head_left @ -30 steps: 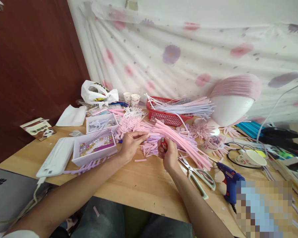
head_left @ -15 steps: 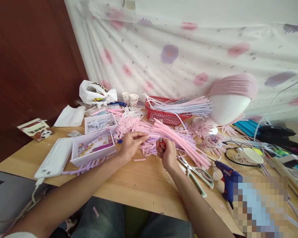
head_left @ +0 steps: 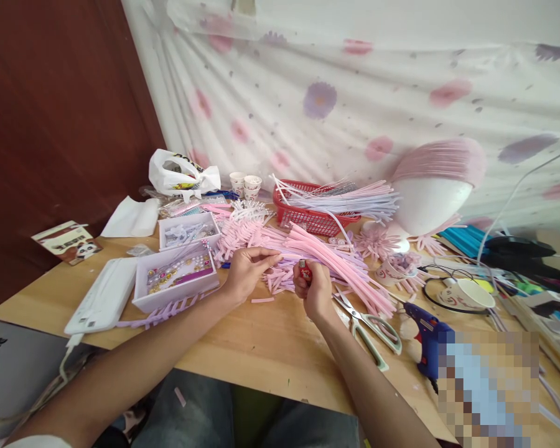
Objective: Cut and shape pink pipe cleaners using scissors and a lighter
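While the white bead box (head_left: 182, 295) stands off to our left, our left hand (head_left: 245, 274) hangs above the table (head_left: 261, 354), thumb and forefinger pinching what looks like the end of a slim pink strip (head_left: 290, 256). We judge the step in hand to be working that strip's free end at a lighter; we can make out no flame. The move calls for a light, steady pinch and fingertips kept well back from the heat. The strip's long axis runs nearly level, crosswise in front of us, its free end pointing right. It lies in the gap between our hands, over the heaped stems, though its tip is hard to tell from them. Next comes the red lighter (head_left: 305, 270), roughly upright, metal top uppermost, with our right hand (head_left: 318, 289) curled closed around it. Beyond, a bundle of pink stems (head_left: 348, 274) slants down rightward, the scissors (head_left: 354, 314) lie near our wrist, and the blue glue gun (head_left: 429, 330) sits farther right.
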The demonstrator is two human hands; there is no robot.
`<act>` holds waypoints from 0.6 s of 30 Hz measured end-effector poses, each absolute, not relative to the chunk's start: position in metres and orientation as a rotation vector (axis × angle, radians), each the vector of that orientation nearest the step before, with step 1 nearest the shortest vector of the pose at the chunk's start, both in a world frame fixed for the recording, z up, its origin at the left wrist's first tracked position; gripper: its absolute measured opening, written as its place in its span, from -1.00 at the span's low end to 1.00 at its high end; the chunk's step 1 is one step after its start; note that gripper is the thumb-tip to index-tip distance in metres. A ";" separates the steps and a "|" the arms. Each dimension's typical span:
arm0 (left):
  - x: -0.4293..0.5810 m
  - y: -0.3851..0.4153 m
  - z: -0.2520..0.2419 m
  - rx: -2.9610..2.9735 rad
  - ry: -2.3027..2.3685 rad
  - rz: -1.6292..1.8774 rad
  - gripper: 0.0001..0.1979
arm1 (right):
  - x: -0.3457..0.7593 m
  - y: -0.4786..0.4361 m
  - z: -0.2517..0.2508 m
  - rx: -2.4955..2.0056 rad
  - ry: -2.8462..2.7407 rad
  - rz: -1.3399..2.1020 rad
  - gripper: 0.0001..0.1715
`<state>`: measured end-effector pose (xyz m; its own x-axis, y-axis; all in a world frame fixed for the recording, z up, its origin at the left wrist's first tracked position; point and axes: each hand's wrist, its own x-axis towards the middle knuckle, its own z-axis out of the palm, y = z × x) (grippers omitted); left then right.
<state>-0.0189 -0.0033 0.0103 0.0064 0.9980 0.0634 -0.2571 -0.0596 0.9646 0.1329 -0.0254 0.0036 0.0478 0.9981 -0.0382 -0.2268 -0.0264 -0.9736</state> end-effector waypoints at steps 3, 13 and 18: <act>-0.019 -0.003 0.011 1.066 0.979 1.353 -0.69 | 0.132 -0.026 0.005 -1.091 -0.994 1.285 -0.50; -0.019 -0.003 0.010 1.071 0.968 1.363 -0.70 | 0.133 -0.027 0.001 -1.033 -1.028 1.094 -0.46; -0.020 -0.004 0.012 1.092 0.967 1.334 -0.70 | 0.136 -0.028 0.005 -1.076 -1.192 0.760 -0.69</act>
<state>-0.0204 -0.0039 0.0124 0.0304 0.9970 0.0707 -0.2429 -0.0612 0.9681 0.1363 -0.0279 0.0050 0.2377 0.9080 0.3449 0.0706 0.3380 -0.9385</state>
